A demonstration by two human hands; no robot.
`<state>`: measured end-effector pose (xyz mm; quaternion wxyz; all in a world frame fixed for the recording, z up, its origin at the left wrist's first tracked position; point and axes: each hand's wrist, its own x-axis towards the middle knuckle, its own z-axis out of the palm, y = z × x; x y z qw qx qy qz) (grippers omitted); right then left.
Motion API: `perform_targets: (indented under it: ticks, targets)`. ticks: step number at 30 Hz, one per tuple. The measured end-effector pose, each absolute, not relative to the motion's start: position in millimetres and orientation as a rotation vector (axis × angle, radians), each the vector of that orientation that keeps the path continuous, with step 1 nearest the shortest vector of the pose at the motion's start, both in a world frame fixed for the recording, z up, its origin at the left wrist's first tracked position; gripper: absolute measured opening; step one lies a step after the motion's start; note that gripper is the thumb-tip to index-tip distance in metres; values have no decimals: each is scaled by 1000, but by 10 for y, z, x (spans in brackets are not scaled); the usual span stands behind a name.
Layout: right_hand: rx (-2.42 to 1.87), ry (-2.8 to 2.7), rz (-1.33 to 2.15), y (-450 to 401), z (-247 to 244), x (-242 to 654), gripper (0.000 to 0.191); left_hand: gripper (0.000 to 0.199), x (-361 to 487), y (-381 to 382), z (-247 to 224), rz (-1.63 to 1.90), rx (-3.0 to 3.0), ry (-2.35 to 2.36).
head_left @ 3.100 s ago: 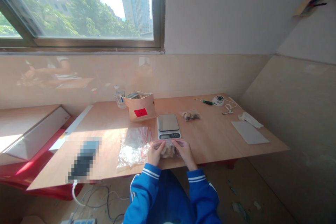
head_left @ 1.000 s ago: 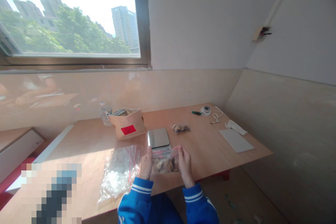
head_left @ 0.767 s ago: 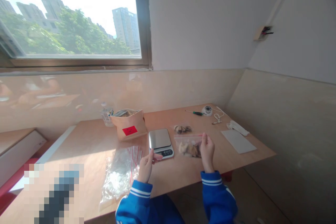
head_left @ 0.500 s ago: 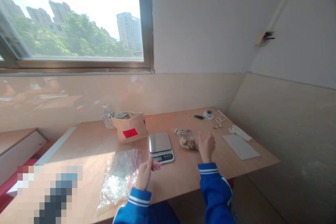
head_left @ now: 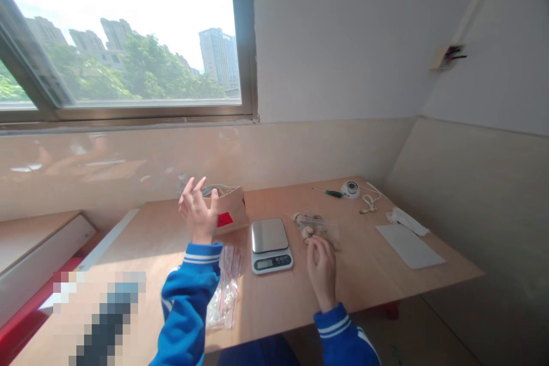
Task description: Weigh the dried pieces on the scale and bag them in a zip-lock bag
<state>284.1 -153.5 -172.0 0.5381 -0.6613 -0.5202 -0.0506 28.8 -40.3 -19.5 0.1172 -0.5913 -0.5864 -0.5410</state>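
Note:
My left hand [head_left: 198,211] is raised in front of the brown paper bag [head_left: 235,206], fingers spread, nothing in it. The bag stands with its top open and bears a red label; its contents are partly hidden. To the right, my right hand [head_left: 322,269] is at the near edge of a clear zip bag [head_left: 328,229] with pale and brown lumps, perhaps dried mushrooms. Its fingers are pressed together, and what they pinch, if anything, is hidden. Between the hands lies a kitchen scale [head_left: 270,235] with a bare steel plate.
Flat clear zip bags [head_left: 227,297] with red seals lie below my left arm. Toward the back right are a green-handled screwdriver [head_left: 333,193], a white dome camera [head_left: 350,189] and its cable [head_left: 369,202]. A white sheet [head_left: 409,246] lies at the right.
My left hand has risen from the scale's front to the paper bag, its fingers spreading. My right hand has come down and left, to the near edge of the filled zip bag. The view has shifted slightly.

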Motion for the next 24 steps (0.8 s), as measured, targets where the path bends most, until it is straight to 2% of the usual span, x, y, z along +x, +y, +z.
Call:
perform_targets:
  ticks: [2,6,11,17,21,24]
  targets:
    - [-1465,-1323,2,-1615,-1526,2502,30,33,261,-233,-178,-1482,-1776,-1813]
    - [-1274,-1523,173,-1610,-1101,1888,28,31,256,-249,-442,-1231,-2024,-1923]
    - [-1114,-1781,92,-1279,-733,1445,32,30,351,-776,-728,-1381,-1912,-1896]
    - [-1159,-2132,-106,-1124,-985,1361,22,40,125,-971,-741,-1226,-1930,-2038]
    - [-1295,-2172,-217,-1273,-1139,1394,19,28,-9,-944,-736,-1180,-2146,-2275]
    - [-1291,-2274,-216,-1316,-1102,1360,17,23,73,-998,-721,-1204,-2062,-2345]
